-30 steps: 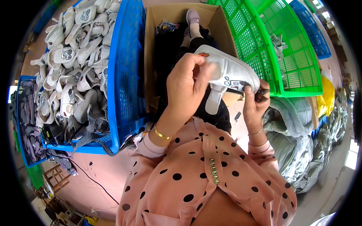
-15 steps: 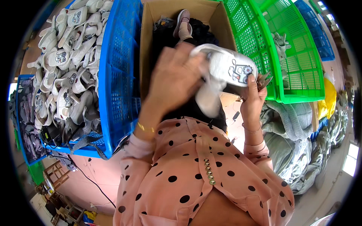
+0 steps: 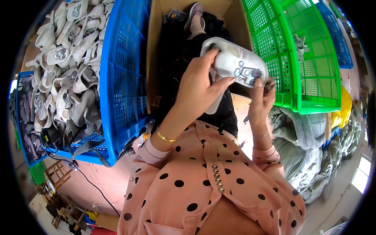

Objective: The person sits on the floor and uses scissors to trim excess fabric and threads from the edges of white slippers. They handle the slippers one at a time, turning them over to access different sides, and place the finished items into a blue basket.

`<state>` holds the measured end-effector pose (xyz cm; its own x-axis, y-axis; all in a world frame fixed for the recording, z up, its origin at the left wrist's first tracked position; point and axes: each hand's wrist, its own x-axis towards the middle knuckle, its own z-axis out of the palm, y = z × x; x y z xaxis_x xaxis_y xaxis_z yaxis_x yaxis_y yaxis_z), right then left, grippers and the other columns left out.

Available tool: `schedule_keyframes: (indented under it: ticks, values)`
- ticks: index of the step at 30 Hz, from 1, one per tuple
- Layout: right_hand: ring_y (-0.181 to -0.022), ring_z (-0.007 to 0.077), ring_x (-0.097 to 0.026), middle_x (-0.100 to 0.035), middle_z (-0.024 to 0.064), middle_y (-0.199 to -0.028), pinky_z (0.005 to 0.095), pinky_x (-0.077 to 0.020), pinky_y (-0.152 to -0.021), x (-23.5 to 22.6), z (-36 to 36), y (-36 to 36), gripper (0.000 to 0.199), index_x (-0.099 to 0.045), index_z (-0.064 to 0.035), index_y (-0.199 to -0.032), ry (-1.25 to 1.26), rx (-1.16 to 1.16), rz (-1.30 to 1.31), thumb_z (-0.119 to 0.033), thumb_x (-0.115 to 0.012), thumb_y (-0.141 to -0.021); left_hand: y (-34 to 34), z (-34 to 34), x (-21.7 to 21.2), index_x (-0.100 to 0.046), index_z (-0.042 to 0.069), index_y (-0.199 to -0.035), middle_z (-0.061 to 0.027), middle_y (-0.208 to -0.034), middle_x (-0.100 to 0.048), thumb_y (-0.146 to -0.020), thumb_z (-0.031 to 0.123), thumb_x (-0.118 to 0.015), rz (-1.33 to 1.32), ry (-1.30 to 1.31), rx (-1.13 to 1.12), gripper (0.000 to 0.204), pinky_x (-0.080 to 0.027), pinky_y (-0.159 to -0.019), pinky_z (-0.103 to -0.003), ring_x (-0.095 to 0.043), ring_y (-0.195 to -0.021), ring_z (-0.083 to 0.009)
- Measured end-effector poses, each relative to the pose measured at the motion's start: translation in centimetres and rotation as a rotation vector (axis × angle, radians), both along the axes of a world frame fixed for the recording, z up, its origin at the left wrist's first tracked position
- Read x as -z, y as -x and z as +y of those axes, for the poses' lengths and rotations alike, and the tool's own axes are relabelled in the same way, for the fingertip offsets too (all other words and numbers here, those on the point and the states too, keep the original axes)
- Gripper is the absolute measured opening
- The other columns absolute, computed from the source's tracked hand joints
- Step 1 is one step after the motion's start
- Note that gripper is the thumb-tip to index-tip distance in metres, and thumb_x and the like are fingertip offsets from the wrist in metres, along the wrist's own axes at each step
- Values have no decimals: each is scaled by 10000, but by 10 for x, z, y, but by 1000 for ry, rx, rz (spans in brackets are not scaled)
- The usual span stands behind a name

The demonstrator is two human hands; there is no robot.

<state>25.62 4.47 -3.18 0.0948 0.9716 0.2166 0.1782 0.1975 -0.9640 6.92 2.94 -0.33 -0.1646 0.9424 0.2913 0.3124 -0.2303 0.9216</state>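
Note:
A small white shoe [image 3: 239,62] with a cartoon vehicle drawn on its toe is held up over my lap between both hands. My left hand [image 3: 201,80] is closed on its open heel end, thumb stretched along the side. At the toe, my right hand [image 3: 261,98] pinches the edge with thumb and fingers. A small dark metallic object [image 3: 269,86] shows at the fingers of my right hand; its kind is unclear. Below the shoe hangs another pale piece [image 3: 214,105], partly hidden by my left hand, perhaps a second shoe.
On the left, a blue crate [image 3: 124,78] stands by a heap of similar white shoes [image 3: 62,84]. Ahead is a cardboard box [image 3: 158,51] with my leg and dark material inside. A green crate [image 3: 297,106] stands at right, above grey bagged material [image 3: 301,160]. A black cable [image 3: 92,182] runs at lower left.
My left hand, blurred before, has moved right and now grips the shoe's heel end. The shoe has tilted slightly, and the pale piece below it has swung further behind my left hand.

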Motion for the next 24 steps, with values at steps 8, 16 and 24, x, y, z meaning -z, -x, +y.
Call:
schedule_keyframes:
  ticks: [8,16,24]
  values:
    - [-648,69,-572,-645,30,-757,211,-456,-594,-5,8,4,234,-606,33,-1034,62,-319,-248,-180,-640,-946,19,2,4,-660,60,-958,-106,-915,-647,-750,41,-729,138,-152,31,220,-507,-731,-377,-608,-848,-313]
    - [-498,3,-339,-535,-46,-685,180,-271,-442,29,-38,26,166,-605,-42,-1041,620,-402,445,-183,-522,-1010,12,-27,22,-686,62,-883,-54,-910,-619,-686,23,-703,562,-400,31,202,-496,-681,-348,-603,-819,-230]
    - [-470,34,-307,-419,-61,-603,207,-231,-436,67,-90,27,199,-553,-97,-863,880,-371,693,-190,-481,-1024,10,-91,57,-707,190,-1056,50,-1229,-631,-805,242,-652,972,-266,16,262,-307,-1081,-383,-524,-1178,-133]
